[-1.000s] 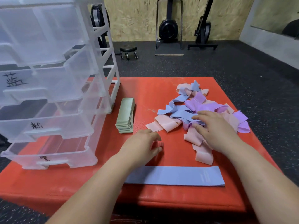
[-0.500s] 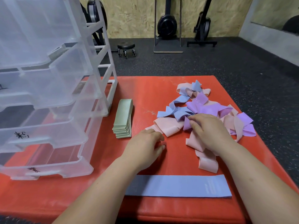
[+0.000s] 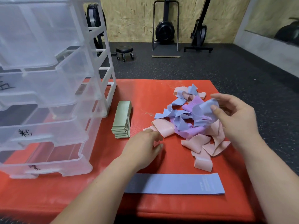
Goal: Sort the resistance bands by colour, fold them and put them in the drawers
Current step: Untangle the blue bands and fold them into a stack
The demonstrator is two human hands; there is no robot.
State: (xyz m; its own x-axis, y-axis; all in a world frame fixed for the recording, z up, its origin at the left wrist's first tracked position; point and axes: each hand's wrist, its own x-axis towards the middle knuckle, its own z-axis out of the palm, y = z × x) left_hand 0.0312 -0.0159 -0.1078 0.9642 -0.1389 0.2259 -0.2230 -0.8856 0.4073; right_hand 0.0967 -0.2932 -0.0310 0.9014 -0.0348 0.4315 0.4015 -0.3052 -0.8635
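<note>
one by one pulling blues: pinching a blue band [image 3: 203, 109] in right hand [image 3: 236, 122], left hand [image 3: 142, 147] slack and empty, next freeing it from the pile [image 3: 163, 128] between them.

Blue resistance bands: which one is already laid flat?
The flat blue fabric band alone at the red mat's near edge. The other blue ones lie crumpled in the mixed pile, one pinched by the right hand.

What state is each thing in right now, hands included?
Drawers: pulled partly out.
Green bands: folded, stacked on the mat.
Flat blue band: laid out flat, unfolded.
Pile: tangled, unsorted.
Held blue band: lifted, tail in the pile.
Right hand: pinches held blue band.
Left hand: open, holds nothing.
</note>
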